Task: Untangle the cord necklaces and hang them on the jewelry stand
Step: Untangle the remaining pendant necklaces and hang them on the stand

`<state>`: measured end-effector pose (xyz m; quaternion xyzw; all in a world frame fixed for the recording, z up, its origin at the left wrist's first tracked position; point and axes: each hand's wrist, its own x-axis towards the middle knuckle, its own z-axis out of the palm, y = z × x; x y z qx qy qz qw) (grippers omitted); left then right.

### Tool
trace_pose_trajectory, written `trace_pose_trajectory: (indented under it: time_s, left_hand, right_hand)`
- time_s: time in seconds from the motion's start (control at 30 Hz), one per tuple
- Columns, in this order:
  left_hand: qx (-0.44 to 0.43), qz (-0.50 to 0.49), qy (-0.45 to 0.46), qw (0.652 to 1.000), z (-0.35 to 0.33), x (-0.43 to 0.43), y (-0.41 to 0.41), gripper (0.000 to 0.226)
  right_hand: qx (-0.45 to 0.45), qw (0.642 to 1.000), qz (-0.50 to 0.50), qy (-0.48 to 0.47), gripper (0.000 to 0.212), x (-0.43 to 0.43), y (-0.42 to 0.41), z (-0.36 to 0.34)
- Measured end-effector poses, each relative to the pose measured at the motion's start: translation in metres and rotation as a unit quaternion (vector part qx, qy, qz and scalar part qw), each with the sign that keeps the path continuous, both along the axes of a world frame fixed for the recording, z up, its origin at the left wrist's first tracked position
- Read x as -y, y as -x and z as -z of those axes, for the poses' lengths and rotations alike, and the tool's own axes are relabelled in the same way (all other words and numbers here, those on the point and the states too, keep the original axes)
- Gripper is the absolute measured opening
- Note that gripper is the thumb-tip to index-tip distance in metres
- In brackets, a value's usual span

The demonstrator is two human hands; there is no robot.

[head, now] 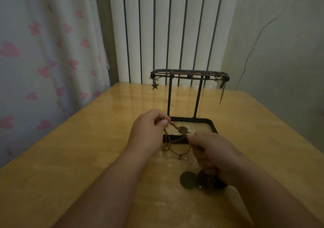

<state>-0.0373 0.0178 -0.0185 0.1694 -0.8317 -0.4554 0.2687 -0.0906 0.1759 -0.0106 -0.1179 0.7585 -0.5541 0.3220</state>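
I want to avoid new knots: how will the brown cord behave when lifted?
The brown cord is probably floppy: its loops sag between the left hand and right hand. It looks thin, so likely light. The dark discs, if attached, may swing.

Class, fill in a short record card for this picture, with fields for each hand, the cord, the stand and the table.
Left hand: left hand pinches the brown cord
Right hand: right hand pinches the same cord, nearer the camera
Cord: stretched between the hands, loose loops drooping below
Stand: jewelry stand upright on the table, behind the hands; cords lie over its top bar; a star pendant hangs at its left end
Table: dark round discs lie by the right hand
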Motion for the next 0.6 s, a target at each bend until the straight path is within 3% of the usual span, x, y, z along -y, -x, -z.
trace_pose_trajectory:
  time_s: [0.1,0.23,0.33,0.5,0.6]
  left_hand:
    - [0.004,0.008,-0.010,1.000,0.002,0.000,0.001,0.024]
    - [0.019,0.037,-0.018,0.999,0.001,-0.002,0.001,0.025]
    - [0.013,0.043,-0.024,0.999,0.000,-0.004,0.000,0.024]
    - [0.002,0.072,-0.034,0.997,-0.004,-0.007,-0.004,0.026]
    - [-0.002,0.087,-0.017,0.996,-0.005,-0.006,-0.004,0.030]
  right_hand:
    - [0.048,0.998,-0.041,-0.002,0.025,-0.003,0.000,-0.001]
    - [-0.142,0.986,-0.023,-0.087,0.038,0.005,0.002,0.005]
    - [-0.280,0.950,0.008,-0.139,0.025,0.008,0.005,0.010]
    - [-0.349,0.936,0.044,-0.006,0.015,0.009,0.006,0.014]
    - [-0.398,0.917,0.037,-0.004,0.011,0.011,0.003,0.016]
